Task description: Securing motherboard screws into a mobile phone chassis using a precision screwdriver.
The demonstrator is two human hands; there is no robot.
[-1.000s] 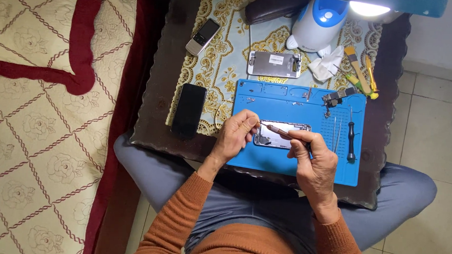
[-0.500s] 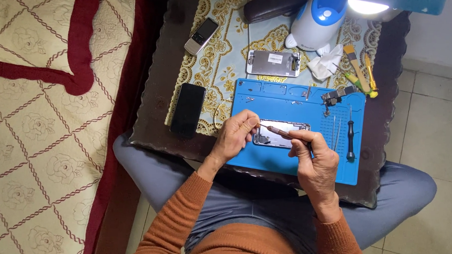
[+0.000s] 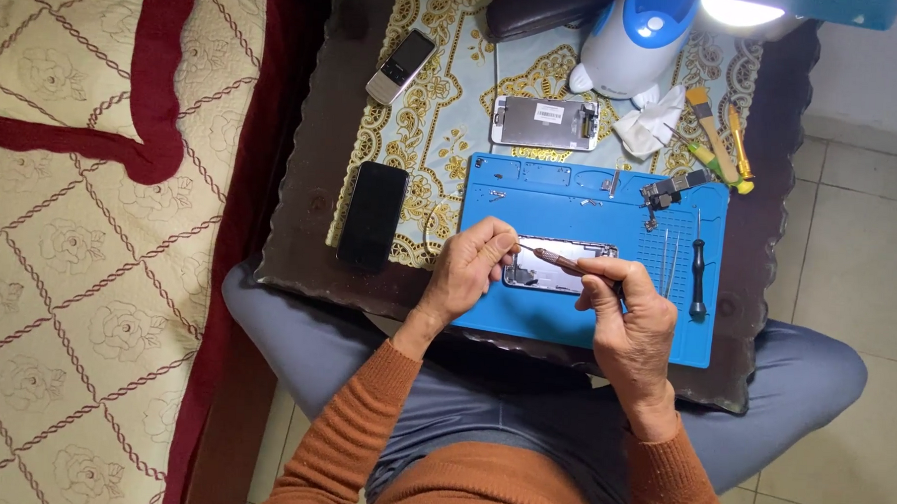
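Over blue mat [image 3: 585, 321], both hands unmoved, screwdriver [image 3: 558, 259] still on opened phone [image 3: 547, 275]

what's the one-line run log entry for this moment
left hand: steadies opened phone | right hand: holds screwdriver, tip toward phone | base: blue repair mat

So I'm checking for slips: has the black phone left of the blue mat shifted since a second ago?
No. The black phone lies in the same spot beside the blue mat's left edge, at the same angle.

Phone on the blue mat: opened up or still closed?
Opened. The silver phone body on the blue silicone mat shows bare internal parts; the right hand holds a slim brown tool over it, left hand steadying.
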